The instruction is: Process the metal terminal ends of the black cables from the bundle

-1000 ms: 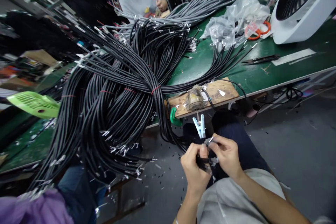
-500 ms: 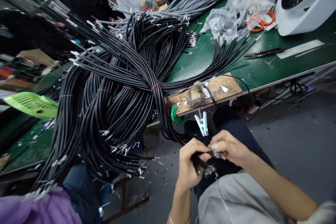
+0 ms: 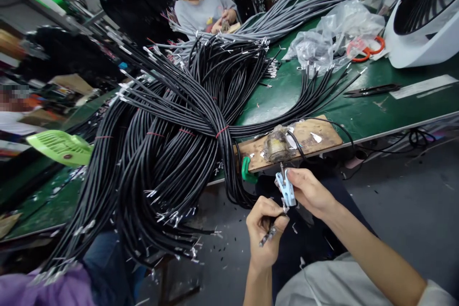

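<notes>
My left hand (image 3: 266,229) is closed around the ends of several black cables, whose stripped, silvery tips stick out below and beside the thumb. One cable end reaches up to the jaws of a light blue clothespin (image 3: 286,190). My right hand (image 3: 309,191) pinches that clothespin, which is fixed to a shaft on a small motor (image 3: 278,146). The motor sits on a wooden board (image 3: 315,131) at the bench edge, held by a green clamp (image 3: 248,170). A large bundle of black cables (image 3: 168,162) tied with red bands lies to the left.
Grey cables (image 3: 308,2) run along the back of the green bench (image 3: 423,112). Right of them are plastic bags (image 3: 322,38), orange-handled scissors (image 3: 366,50), black snips (image 3: 373,90) and a white fan (image 3: 412,43). A co-worker (image 3: 202,5) sits across; a purple sleeve (image 3: 60,287) shows lower left.
My right hand has left the cable ends and moved up onto the clothespin. My left hand still grips the cables, one end now at the clothespin. The camera view has shifted slightly.
</notes>
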`<act>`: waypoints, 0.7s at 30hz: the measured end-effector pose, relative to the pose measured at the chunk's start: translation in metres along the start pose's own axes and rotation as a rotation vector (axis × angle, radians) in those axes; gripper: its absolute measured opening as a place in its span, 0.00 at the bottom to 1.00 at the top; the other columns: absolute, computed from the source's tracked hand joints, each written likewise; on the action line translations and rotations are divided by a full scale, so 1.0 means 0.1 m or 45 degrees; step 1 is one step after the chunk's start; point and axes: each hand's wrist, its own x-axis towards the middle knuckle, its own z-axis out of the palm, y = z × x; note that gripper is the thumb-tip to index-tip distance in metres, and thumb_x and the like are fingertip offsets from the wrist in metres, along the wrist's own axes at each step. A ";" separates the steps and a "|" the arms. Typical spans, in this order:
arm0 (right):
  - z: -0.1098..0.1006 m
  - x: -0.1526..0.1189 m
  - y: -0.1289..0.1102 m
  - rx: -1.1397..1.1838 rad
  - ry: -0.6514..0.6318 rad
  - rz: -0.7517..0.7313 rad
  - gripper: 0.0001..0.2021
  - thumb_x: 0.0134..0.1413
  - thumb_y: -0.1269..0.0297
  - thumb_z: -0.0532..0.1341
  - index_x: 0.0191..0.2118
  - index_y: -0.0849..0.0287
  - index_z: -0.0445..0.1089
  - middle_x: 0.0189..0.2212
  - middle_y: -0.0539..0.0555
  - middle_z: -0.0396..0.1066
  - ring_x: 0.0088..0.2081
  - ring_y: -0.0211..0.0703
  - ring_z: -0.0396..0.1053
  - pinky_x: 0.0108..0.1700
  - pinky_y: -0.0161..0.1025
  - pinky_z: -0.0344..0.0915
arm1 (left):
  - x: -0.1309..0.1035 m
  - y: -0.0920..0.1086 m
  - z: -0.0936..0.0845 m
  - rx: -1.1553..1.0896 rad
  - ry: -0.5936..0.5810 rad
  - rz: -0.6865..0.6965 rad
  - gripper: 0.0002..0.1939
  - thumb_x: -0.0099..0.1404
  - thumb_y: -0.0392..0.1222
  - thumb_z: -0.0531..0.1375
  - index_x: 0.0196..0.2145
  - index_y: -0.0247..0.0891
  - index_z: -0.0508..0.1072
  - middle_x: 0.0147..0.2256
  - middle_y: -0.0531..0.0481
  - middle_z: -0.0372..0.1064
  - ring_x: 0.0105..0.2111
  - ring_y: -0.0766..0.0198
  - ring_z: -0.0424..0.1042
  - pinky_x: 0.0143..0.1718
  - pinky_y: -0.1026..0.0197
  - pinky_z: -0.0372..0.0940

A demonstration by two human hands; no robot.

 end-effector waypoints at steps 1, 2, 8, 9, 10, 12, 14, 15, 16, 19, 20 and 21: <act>0.01 0.00 0.01 0.032 0.025 0.002 0.22 0.44 0.46 0.67 0.21 0.62 0.67 0.19 0.48 0.63 0.21 0.33 0.58 0.24 0.32 0.57 | 0.01 0.01 0.02 0.026 -0.012 0.004 0.08 0.60 0.41 0.64 0.27 0.38 0.69 0.26 0.53 0.63 0.26 0.67 0.64 0.28 0.65 0.60; 0.01 0.00 0.02 0.061 0.044 0.007 0.22 0.44 0.47 0.67 0.21 0.62 0.67 0.19 0.48 0.63 0.21 0.32 0.58 0.24 0.32 0.57 | 0.02 0.02 0.03 0.055 -0.029 0.006 0.08 0.60 0.41 0.64 0.27 0.38 0.70 0.26 0.52 0.64 0.26 0.67 0.64 0.28 0.65 0.60; 0.01 -0.01 0.06 0.190 0.040 0.046 0.20 0.43 0.49 0.69 0.22 0.63 0.70 0.19 0.48 0.64 0.21 0.31 0.59 0.24 0.31 0.57 | 0.08 0.10 0.03 0.182 -0.127 -0.049 0.09 0.61 0.42 0.63 0.26 0.37 0.72 0.24 0.51 0.66 0.26 0.66 0.66 0.28 0.65 0.60; 0.00 -0.01 0.07 0.198 0.025 0.052 0.20 0.44 0.48 0.68 0.22 0.63 0.70 0.19 0.48 0.65 0.22 0.32 0.60 0.25 0.31 0.58 | 0.08 0.11 0.02 0.192 -0.138 -0.064 0.08 0.61 0.41 0.63 0.26 0.37 0.72 0.25 0.51 0.67 0.26 0.66 0.66 0.28 0.65 0.60; -0.01 -0.01 0.09 0.207 0.011 0.063 0.21 0.45 0.47 0.67 0.22 0.63 0.70 0.19 0.49 0.65 0.22 0.32 0.61 0.26 0.31 0.59 | 0.08 0.11 0.01 0.198 -0.146 -0.073 0.07 0.61 0.41 0.63 0.27 0.37 0.73 0.25 0.51 0.68 0.26 0.66 0.66 0.28 0.65 0.60; -0.05 -0.02 0.14 0.226 -0.003 0.096 0.23 0.48 0.43 0.64 0.23 0.63 0.71 0.20 0.50 0.66 0.23 0.34 0.62 0.27 0.33 0.61 | 0.06 0.12 -0.01 0.207 -0.154 -0.073 0.06 0.61 0.40 0.62 0.28 0.37 0.74 0.26 0.50 0.68 0.26 0.66 0.67 0.28 0.65 0.61; -0.13 -0.04 0.19 0.237 0.015 0.117 0.25 0.50 0.41 0.61 0.25 0.63 0.71 0.21 0.51 0.67 0.24 0.35 0.63 0.28 0.33 0.61 | 0.04 0.12 -0.03 0.219 -0.155 -0.053 0.06 0.62 0.41 0.62 0.28 0.37 0.75 0.25 0.50 0.69 0.26 0.65 0.68 0.27 0.65 0.61; -0.19 -0.06 0.22 0.230 0.034 0.118 0.25 0.51 0.41 0.60 0.26 0.63 0.72 0.21 0.51 0.67 0.25 0.35 0.63 0.28 0.33 0.60 | 0.03 0.12 -0.04 0.223 -0.157 -0.037 0.06 0.62 0.42 0.62 0.29 0.38 0.75 0.25 0.50 0.70 0.26 0.65 0.68 0.27 0.64 0.61; -0.25 -0.09 0.24 0.210 0.059 0.106 0.25 0.52 0.42 0.60 0.27 0.63 0.73 0.22 0.52 0.68 0.25 0.35 0.64 0.28 0.33 0.60 | 0.03 0.11 -0.05 0.223 -0.165 -0.018 0.06 0.62 0.42 0.62 0.29 0.38 0.76 0.25 0.50 0.70 0.26 0.65 0.68 0.27 0.64 0.62; -0.44 -0.25 0.25 0.022 0.176 0.004 0.18 0.53 0.49 0.63 0.31 0.62 0.74 0.24 0.52 0.68 0.27 0.35 0.63 0.30 0.32 0.60 | 0.01 0.09 -0.08 0.177 -0.221 0.040 0.06 0.62 0.42 0.63 0.30 0.38 0.77 0.25 0.49 0.72 0.26 0.65 0.70 0.28 0.63 0.64; -0.50 -0.32 0.25 -0.083 0.227 -0.047 0.16 0.53 0.51 0.64 0.31 0.62 0.74 0.25 0.51 0.68 0.28 0.35 0.63 0.30 0.32 0.60 | 0.01 0.07 -0.10 0.143 -0.244 0.054 0.06 0.62 0.43 0.63 0.30 0.39 0.77 0.25 0.48 0.72 0.27 0.64 0.70 0.29 0.63 0.65; -0.54 -0.39 0.25 -0.196 0.278 -0.104 0.14 0.53 0.53 0.64 0.32 0.61 0.74 0.25 0.51 0.68 0.28 0.36 0.62 0.30 0.32 0.60 | 0.01 0.05 -0.12 0.094 -0.261 0.061 0.07 0.61 0.45 0.64 0.30 0.39 0.77 0.25 0.48 0.72 0.26 0.64 0.70 0.28 0.63 0.65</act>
